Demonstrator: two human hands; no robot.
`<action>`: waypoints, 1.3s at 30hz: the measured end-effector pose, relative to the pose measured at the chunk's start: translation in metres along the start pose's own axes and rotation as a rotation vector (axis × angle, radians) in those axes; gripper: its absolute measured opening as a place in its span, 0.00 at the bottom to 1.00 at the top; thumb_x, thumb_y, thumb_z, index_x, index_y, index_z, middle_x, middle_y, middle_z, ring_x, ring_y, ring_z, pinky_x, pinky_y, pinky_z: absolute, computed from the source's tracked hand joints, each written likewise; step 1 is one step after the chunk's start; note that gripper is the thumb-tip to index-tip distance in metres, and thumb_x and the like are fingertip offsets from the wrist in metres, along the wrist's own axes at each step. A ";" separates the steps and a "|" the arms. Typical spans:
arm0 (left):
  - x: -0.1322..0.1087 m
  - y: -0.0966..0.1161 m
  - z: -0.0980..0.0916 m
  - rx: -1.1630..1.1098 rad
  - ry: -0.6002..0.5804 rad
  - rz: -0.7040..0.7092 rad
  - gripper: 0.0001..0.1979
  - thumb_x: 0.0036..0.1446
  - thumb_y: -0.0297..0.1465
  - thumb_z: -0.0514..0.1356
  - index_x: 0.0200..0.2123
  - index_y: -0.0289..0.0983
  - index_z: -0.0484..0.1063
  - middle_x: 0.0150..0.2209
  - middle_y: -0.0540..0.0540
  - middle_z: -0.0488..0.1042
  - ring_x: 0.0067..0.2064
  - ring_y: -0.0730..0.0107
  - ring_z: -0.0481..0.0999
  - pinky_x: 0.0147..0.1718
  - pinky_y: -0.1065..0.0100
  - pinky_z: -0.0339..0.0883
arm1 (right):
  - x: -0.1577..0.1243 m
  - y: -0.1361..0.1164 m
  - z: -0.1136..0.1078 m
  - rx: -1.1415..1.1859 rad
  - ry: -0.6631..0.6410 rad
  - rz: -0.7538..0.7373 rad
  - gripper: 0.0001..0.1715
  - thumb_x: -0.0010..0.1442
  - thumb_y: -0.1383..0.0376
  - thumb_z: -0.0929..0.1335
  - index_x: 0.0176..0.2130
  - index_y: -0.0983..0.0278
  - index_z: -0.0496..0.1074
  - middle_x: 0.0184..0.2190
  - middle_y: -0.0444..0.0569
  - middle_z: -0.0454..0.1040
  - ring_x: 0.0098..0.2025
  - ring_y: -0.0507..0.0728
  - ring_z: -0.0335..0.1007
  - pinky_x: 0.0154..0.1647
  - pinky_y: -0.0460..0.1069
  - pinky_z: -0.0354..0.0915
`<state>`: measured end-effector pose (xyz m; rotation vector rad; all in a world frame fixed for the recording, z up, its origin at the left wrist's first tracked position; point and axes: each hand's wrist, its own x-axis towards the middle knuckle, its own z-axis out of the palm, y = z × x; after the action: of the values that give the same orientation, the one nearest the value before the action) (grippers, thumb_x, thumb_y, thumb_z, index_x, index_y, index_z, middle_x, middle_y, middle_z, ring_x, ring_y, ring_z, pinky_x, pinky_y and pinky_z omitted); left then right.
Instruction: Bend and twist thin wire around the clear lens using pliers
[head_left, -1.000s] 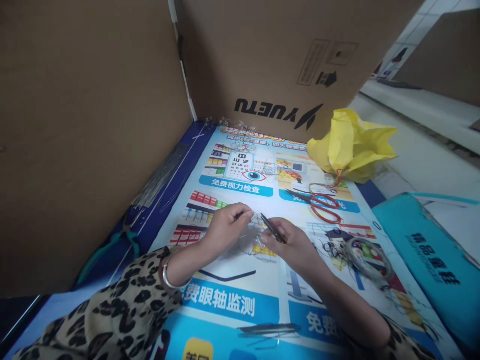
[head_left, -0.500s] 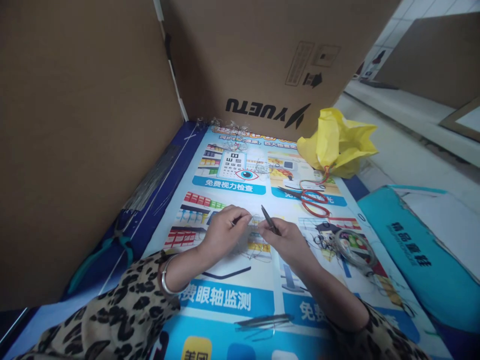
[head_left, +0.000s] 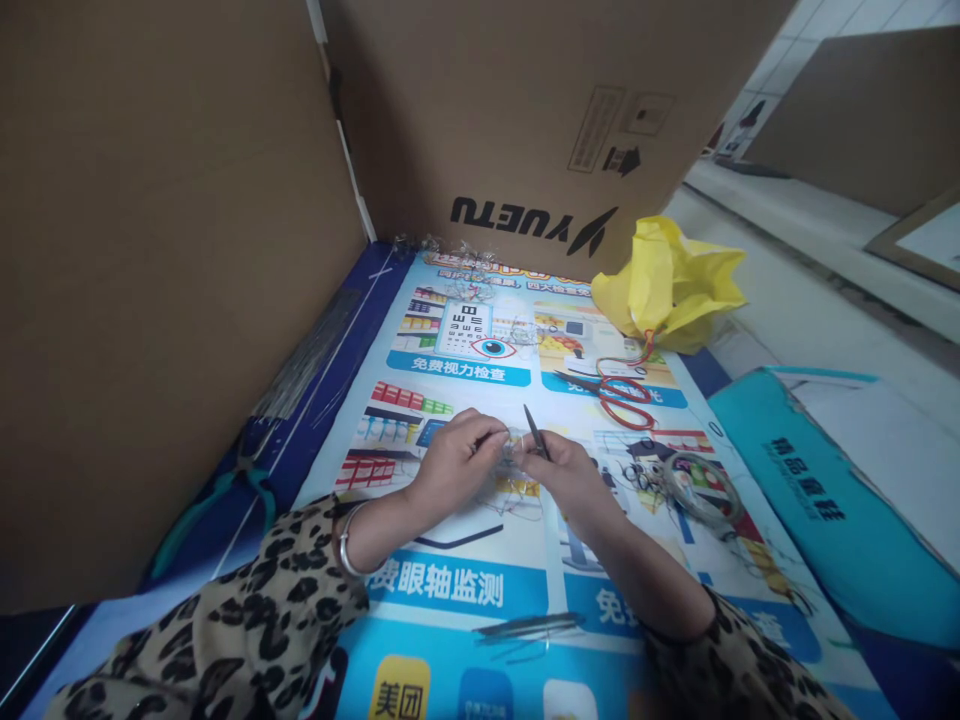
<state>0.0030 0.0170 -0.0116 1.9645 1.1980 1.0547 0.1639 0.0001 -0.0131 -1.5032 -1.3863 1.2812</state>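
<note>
At the middle of the table my left hand (head_left: 454, 465) is closed in a pinch on a thin clear line, whose loose loops (head_left: 517, 497) lie below the fingers on the printed sheet. My right hand (head_left: 574, 485), a little to the right, grips a dark pointed tool (head_left: 535, 432) with its tip up; its exact kind is unclear. The thumb and fingertip of that hand also meet the fine line. A small gap separates the two hands. Several thin dark rods (head_left: 529, 627) rest on the sheet nearer to me.
Red-handled scissors (head_left: 628, 400) lie beyond my right hand, by a yellow bag (head_left: 667, 285). A coil of clear line (head_left: 701, 490) and a teal box (head_left: 832, 500) are right. Teal-handled pliers (head_left: 217, 500) and thin wires (head_left: 307, 365) lie left. Cardboard walls (head_left: 525, 110) stand behind and left.
My hands have come slightly closer together, and the left fingers have curled in more. The right hand still grips the dark tool. The view has shifted a little.
</note>
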 end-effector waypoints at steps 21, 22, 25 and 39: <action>-0.001 -0.004 0.004 -0.143 -0.009 -0.019 0.05 0.54 0.28 0.56 0.29 0.37 0.71 0.30 0.50 0.74 0.35 0.70 0.70 0.39 0.68 0.62 | 0.003 0.005 0.004 -0.019 0.037 -0.018 0.12 0.49 0.58 0.67 0.26 0.65 0.65 0.22 0.40 0.61 0.26 0.50 0.55 0.29 0.45 0.55; -0.001 -0.004 0.005 -0.170 -0.012 -0.036 0.05 0.54 0.28 0.56 0.28 0.37 0.71 0.30 0.50 0.74 0.35 0.70 0.70 0.39 0.68 0.62 | 0.003 0.005 0.005 -0.019 0.039 -0.018 0.12 0.49 0.58 0.67 0.26 0.65 0.65 0.22 0.40 0.61 0.26 0.50 0.55 0.28 0.45 0.55; 0.001 -0.008 0.005 -0.271 -0.060 -0.089 0.04 0.54 0.28 0.56 0.29 0.36 0.71 0.29 0.49 0.73 0.35 0.70 0.70 0.37 0.69 0.62 | 0.003 0.005 0.005 -0.018 0.044 -0.021 0.12 0.48 0.58 0.67 0.26 0.65 0.65 0.21 0.39 0.60 0.26 0.49 0.54 0.27 0.45 0.54; 0.002 -0.013 -0.004 -0.220 -0.138 0.027 0.08 0.60 0.29 0.50 0.34 0.35 0.68 0.34 0.48 0.72 0.38 0.71 0.71 0.39 0.70 0.62 | 0.005 0.012 -0.004 0.001 -0.031 -0.023 0.14 0.50 0.55 0.68 0.28 0.64 0.66 0.23 0.39 0.62 0.27 0.49 0.56 0.30 0.45 0.55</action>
<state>-0.0049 0.0245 -0.0191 1.8537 0.9422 1.0019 0.1710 0.0038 -0.0242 -1.4690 -1.4183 1.2957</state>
